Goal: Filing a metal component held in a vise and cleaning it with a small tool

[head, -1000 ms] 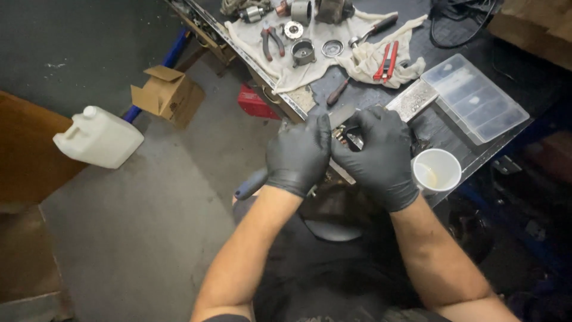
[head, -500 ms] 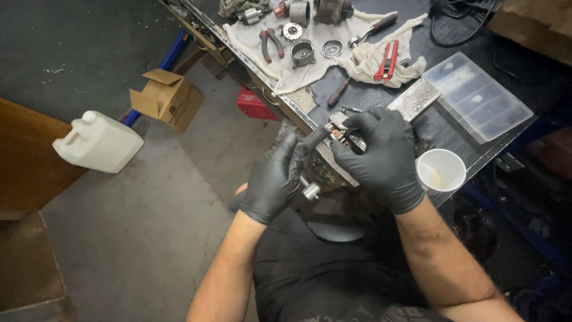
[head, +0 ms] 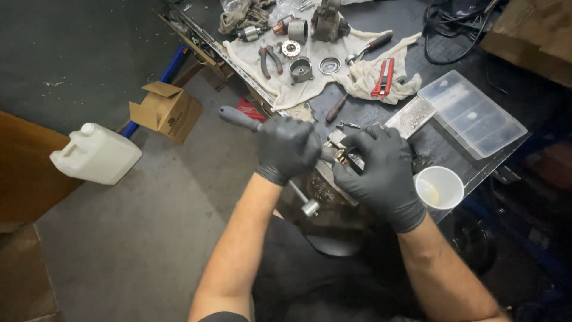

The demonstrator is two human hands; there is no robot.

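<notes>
Left hand point(head: 288, 148) fists a grey-handled tool point(head: 238, 118); right hand point(head: 381, 173) pinches a small metal part point(head: 341, 156) just beside it. The tool tip could slip off, marring the part.

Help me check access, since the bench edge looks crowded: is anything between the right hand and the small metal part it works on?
Nothing visible. The black-gloved right hand already has its fingers on the small metal part at the bench edge, and the black-gloved left hand brings the grey-handled tool to it from the left.
</notes>
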